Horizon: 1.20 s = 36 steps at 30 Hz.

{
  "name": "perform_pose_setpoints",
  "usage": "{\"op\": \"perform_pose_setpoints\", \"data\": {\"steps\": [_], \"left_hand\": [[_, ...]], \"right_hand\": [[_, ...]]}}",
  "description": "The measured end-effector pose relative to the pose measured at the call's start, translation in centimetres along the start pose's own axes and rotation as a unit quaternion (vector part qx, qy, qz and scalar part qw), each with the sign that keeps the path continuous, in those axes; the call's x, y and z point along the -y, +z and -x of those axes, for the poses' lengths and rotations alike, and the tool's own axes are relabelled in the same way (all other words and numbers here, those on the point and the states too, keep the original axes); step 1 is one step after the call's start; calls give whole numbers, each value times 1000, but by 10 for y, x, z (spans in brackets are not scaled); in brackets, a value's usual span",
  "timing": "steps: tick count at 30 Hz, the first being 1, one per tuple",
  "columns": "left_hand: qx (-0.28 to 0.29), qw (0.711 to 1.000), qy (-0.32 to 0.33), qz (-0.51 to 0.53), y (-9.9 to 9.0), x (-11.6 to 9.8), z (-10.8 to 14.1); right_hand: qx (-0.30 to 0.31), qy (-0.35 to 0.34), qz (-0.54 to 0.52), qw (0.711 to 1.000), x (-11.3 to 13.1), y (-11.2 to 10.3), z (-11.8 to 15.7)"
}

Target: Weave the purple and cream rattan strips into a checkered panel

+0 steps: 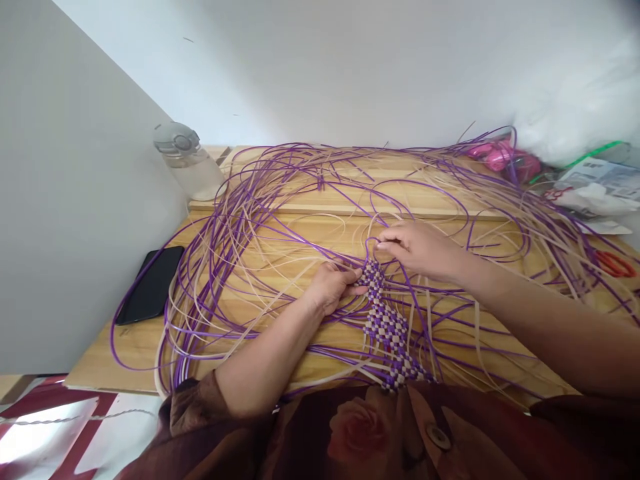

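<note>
A woven band of purple and beige plastic strips runs from the middle of the table towards my body. My left hand pinches its upper left edge between thumb and fingers. Just above the band's top end, my right hand is closed in a pinch on a purple strip that loops up from the weave. Long loose purple and beige strips fan out from both sides of the band. The near end of the band meets my patterned shirt.
Bundles of loose strips arch over the wooden table. A clear bottle stands back left, near a black phone. Orange-handled scissors, a pink object and plastic bags lie at the right. A wall rises behind.
</note>
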<state>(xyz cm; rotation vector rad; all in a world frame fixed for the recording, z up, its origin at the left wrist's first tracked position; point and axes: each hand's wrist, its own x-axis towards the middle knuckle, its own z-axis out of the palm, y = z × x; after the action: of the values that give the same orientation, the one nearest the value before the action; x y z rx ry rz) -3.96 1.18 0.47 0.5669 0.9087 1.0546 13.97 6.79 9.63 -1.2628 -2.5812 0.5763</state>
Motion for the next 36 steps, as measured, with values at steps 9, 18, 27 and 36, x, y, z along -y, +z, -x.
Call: {"op": "perform_pose_setpoints", "data": {"steps": [9,18,27,36], "left_hand": [[-17,1000,0,-8,7,-4,4],[29,998,15,-48,5,-3,6],[-11,995,46,-84,5,6,4],[8,998,36,-46,10,1,9]], "right_hand": [[75,248,-320,911,15,31,-2],[69,277,-373,883,24,44,3],[178,218,-321,904,30,26,12],[12,87,-197,977,10,24,-2]]}}
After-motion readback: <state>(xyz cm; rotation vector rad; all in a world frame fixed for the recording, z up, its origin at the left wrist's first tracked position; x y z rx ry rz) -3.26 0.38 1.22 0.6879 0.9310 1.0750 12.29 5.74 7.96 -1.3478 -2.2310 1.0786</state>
